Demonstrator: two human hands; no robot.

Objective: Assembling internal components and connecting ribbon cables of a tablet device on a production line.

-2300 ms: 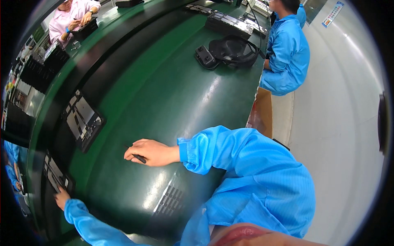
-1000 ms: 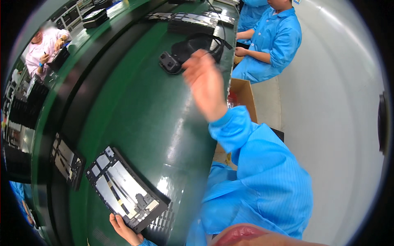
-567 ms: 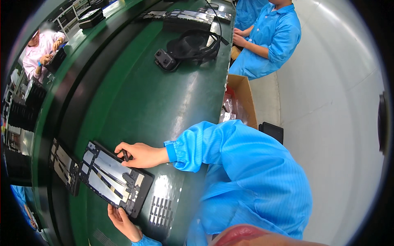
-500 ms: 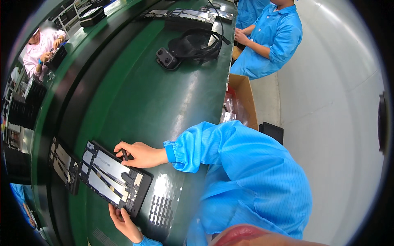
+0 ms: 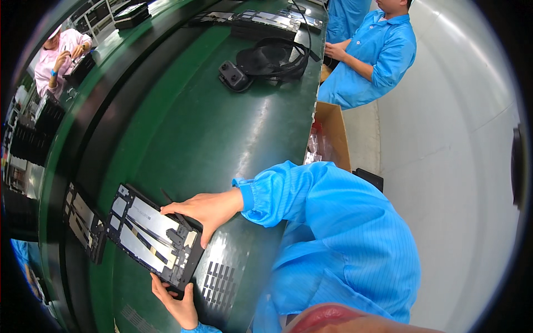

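Observation:
An opened tablet-like device [image 5: 147, 244] with silver plates, dark flat cables and a black frame rests on the green bench, seemingly on a black block or stack. My left hand [image 5: 176, 304] grips its near lower corner, thumb on one side and fingers on the other. Over its right edge, my right hand [image 5: 208, 213] spreads thumb and index finger, holding the corner. A thin black stick-like tool [image 5: 165, 195] shows past the right hand's fingers; how it is held is hidden. A second opened device [image 5: 83, 222] lies just left.
On the bench [image 5: 222, 127] farther up lie a black head strap with a camera [image 5: 236, 76] and a row of opened devices [image 5: 266, 22]. A cardboard box [image 5: 333, 130] stands at the right edge. Co-workers in blue [image 5: 372, 61] and pink [image 5: 61, 58] are nearby.
My right hand has gone from a pinch on the black tool to a spread grasp at the device's right edge. My left hand has its thumb farther from its fingers.

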